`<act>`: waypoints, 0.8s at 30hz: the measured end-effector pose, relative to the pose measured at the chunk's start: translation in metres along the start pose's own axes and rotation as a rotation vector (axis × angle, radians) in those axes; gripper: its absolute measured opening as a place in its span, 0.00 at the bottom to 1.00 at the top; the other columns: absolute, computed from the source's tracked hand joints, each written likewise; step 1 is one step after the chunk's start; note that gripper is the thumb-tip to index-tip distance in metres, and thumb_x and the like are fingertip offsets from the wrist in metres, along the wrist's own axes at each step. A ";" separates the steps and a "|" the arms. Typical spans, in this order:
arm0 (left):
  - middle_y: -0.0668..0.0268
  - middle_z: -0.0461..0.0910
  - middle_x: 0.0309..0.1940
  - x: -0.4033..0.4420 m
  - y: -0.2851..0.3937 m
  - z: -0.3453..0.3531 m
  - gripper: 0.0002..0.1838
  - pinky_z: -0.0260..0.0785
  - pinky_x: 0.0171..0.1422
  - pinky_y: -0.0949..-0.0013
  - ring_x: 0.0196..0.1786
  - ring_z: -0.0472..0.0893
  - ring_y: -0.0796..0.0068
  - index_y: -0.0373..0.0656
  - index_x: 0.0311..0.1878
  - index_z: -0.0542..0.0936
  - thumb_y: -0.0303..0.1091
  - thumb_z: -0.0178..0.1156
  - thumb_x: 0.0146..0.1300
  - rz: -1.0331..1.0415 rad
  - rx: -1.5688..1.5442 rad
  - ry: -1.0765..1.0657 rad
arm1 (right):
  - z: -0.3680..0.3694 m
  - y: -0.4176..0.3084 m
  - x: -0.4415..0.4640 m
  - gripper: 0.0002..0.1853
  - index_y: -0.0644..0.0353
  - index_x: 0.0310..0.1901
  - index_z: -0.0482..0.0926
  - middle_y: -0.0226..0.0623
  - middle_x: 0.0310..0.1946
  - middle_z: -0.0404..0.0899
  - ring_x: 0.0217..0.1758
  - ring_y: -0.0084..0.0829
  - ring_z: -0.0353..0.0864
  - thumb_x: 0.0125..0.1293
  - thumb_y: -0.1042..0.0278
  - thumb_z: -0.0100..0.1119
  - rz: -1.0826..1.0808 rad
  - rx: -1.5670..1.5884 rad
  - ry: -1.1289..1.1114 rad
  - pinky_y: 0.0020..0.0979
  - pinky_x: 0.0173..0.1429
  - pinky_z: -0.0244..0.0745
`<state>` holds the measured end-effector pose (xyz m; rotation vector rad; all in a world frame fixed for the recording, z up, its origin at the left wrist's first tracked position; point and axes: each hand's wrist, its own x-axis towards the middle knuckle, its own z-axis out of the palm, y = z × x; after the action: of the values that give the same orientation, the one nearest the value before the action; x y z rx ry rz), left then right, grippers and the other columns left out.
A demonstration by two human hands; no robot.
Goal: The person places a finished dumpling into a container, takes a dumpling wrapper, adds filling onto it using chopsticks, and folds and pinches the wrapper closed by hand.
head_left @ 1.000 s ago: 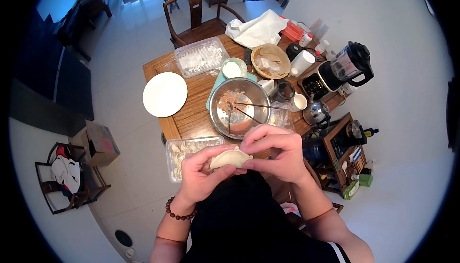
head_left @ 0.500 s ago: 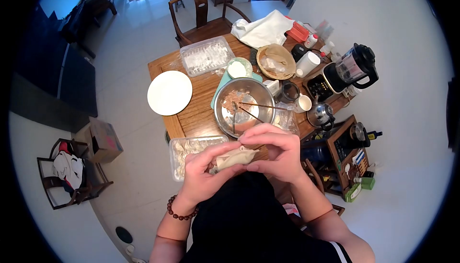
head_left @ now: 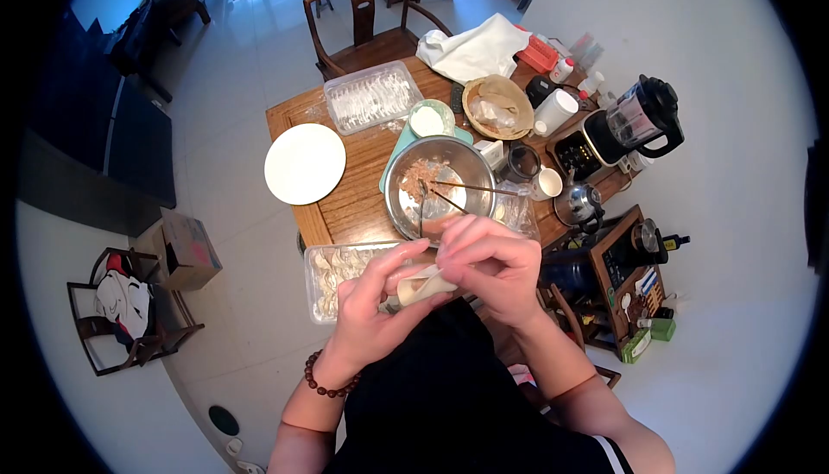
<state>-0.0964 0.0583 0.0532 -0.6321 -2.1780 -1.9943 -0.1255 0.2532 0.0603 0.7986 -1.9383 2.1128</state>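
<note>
A pale dumpling (head_left: 423, 287) with an open-looking left end is held between both hands in front of my dark top. My left hand (head_left: 377, 301) cups it from the left, thumb below and fingers above. My right hand (head_left: 494, 268) pinches its right end with thumb and fingertips. Just beyond the hands stands a steel bowl (head_left: 471, 163) with reddish filling (head_left: 420, 176), chopsticks (head_left: 475, 186) and another utensil. A clear tray (head_left: 313, 301) of shaped dumplings (head_left: 328, 277) lies left of my left hand, which hides part of it.
On the wooden table (head_left: 350, 215) are a white plate (head_left: 305, 163), a floured tray (head_left: 371, 97), a small bowl of white powder (head_left: 427, 120), a basket (head_left: 497, 107) and a cup (head_left: 547, 183). At the right stand a blender (head_left: 643, 116) and a kettle (head_left: 579, 206).
The dumpling has turned in my hands, its left end now facing up more. My left fingers have lifted and spread slightly. The camera view has shifted a little.
</note>
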 end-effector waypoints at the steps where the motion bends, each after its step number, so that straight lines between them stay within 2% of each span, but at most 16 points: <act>1: 0.55 0.88 0.50 -0.001 0.000 0.001 0.31 0.83 0.53 0.68 0.50 0.90 0.62 0.36 0.64 0.75 0.26 0.77 0.58 -0.057 -0.026 0.016 | 0.000 0.003 0.000 0.13 0.69 0.49 0.85 0.42 0.45 0.85 0.51 0.35 0.85 0.64 0.76 0.72 -0.058 -0.032 -0.017 0.35 0.55 0.79; 2: 0.55 0.88 0.50 -0.001 0.001 0.002 0.30 0.83 0.52 0.69 0.50 0.90 0.62 0.36 0.63 0.76 0.26 0.77 0.58 -0.113 -0.051 0.033 | 0.009 0.004 -0.001 0.13 0.69 0.49 0.85 0.42 0.45 0.85 0.51 0.35 0.85 0.64 0.76 0.72 -0.058 -0.032 -0.017 0.35 0.55 0.79; 3: 0.55 0.88 0.50 0.000 -0.001 0.004 0.30 0.83 0.52 0.69 0.50 0.90 0.62 0.36 0.63 0.76 0.26 0.77 0.58 -0.113 -0.051 0.034 | 0.028 -0.001 0.000 0.22 0.69 0.58 0.77 0.47 0.49 0.84 0.55 0.41 0.84 0.69 0.64 0.68 0.105 0.261 0.142 0.40 0.60 0.79; 5: 0.54 0.88 0.49 0.005 -0.005 0.011 0.28 0.84 0.49 0.68 0.47 0.91 0.62 0.35 0.61 0.78 0.27 0.77 0.58 0.095 0.166 0.103 | 0.040 0.000 -0.005 0.32 0.69 0.67 0.70 0.52 0.53 0.83 0.58 0.47 0.84 0.74 0.52 0.64 0.269 0.550 0.300 0.45 0.65 0.78; 7: 0.53 0.88 0.47 0.009 -0.004 0.016 0.26 0.84 0.47 0.67 0.45 0.91 0.61 0.35 0.60 0.79 0.27 0.76 0.59 0.127 0.213 0.113 | 0.038 0.018 -0.017 0.42 0.68 0.75 0.55 0.58 0.59 0.79 0.65 0.51 0.80 0.76 0.40 0.54 0.420 0.564 0.123 0.48 0.69 0.77; 8: 0.53 0.88 0.46 0.009 -0.004 0.017 0.25 0.84 0.45 0.67 0.44 0.91 0.61 0.35 0.59 0.80 0.26 0.76 0.59 0.156 0.261 0.123 | 0.038 0.022 -0.020 0.39 0.69 0.75 0.57 0.59 0.57 0.80 0.64 0.50 0.81 0.78 0.44 0.53 0.404 0.585 0.149 0.47 0.68 0.77; 12: 0.54 0.88 0.44 0.007 -0.003 0.019 0.23 0.83 0.42 0.67 0.41 0.91 0.60 0.36 0.57 0.81 0.25 0.75 0.59 0.173 0.293 0.137 | 0.031 0.013 -0.011 0.37 0.68 0.75 0.56 0.59 0.57 0.80 0.62 0.51 0.83 0.80 0.45 0.49 0.350 0.644 0.162 0.47 0.68 0.77; 14: 0.57 0.88 0.40 0.009 -0.003 0.019 0.21 0.82 0.38 0.67 0.37 0.90 0.61 0.37 0.56 0.82 0.24 0.74 0.58 0.302 0.382 0.133 | 0.029 0.009 -0.009 0.32 0.66 0.76 0.55 0.57 0.56 0.81 0.59 0.49 0.84 0.83 0.50 0.43 0.389 0.759 0.250 0.46 0.66 0.79; 17: 0.58 0.88 0.38 0.008 -0.006 0.021 0.22 0.81 0.36 0.66 0.34 0.88 0.63 0.37 0.56 0.82 0.22 0.73 0.56 0.356 0.391 0.106 | 0.028 0.004 -0.006 0.28 0.63 0.76 0.56 0.54 0.56 0.82 0.59 0.46 0.85 0.85 0.54 0.39 0.505 0.789 0.350 0.43 0.64 0.80; 21: 0.59 0.87 0.37 0.007 -0.003 0.021 0.23 0.80 0.35 0.65 0.32 0.87 0.63 0.37 0.55 0.82 0.21 0.73 0.55 0.381 0.374 0.070 | 0.025 0.003 -0.007 0.25 0.64 0.74 0.59 0.55 0.55 0.82 0.61 0.48 0.84 0.85 0.57 0.40 0.550 0.784 0.371 0.42 0.63 0.82; 24: 0.58 0.87 0.38 0.006 0.002 0.022 0.24 0.80 0.37 0.66 0.35 0.88 0.62 0.36 0.56 0.82 0.20 0.73 0.53 0.326 0.346 0.062 | 0.022 0.008 -0.009 0.25 0.64 0.73 0.60 0.55 0.54 0.82 0.60 0.48 0.85 0.84 0.60 0.45 0.524 0.787 0.374 0.42 0.63 0.83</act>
<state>-0.0970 0.0814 0.0548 -0.7965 -2.1437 -1.4174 -0.1155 0.2326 0.0487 -0.0834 -1.1757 3.1059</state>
